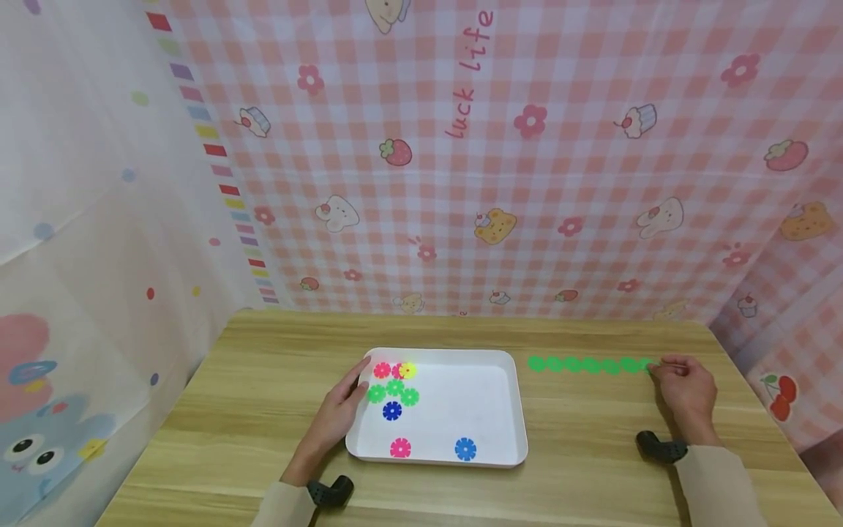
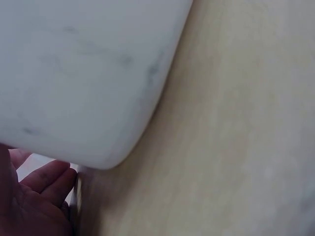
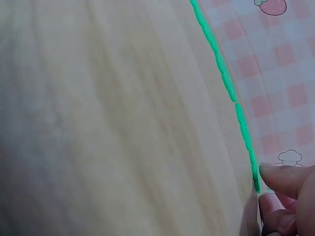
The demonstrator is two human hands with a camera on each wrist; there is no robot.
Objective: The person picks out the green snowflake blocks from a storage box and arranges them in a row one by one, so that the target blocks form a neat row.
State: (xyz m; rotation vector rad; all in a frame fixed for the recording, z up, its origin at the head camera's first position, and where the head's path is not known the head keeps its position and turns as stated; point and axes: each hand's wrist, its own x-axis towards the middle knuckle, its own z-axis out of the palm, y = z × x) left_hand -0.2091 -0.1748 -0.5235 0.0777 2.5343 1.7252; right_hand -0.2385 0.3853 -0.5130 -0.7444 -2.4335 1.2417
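A row of several green notched plastic discs runs along the table, right of the white tray. My right hand pinches the disc at the row's right end between thumb and fingers. In the right wrist view the green row appears edge-on, leading to the thumb and fingertips. At the tray's left side my left hand touches the rim, with fairly straight fingers. The left wrist view has those fingers beside a tray corner, partly hidden by it.
Inside the tray lie loose discs: pink, light blue, dark blue, yellow and several green ones. The wooden table ends at a checked curtain behind.
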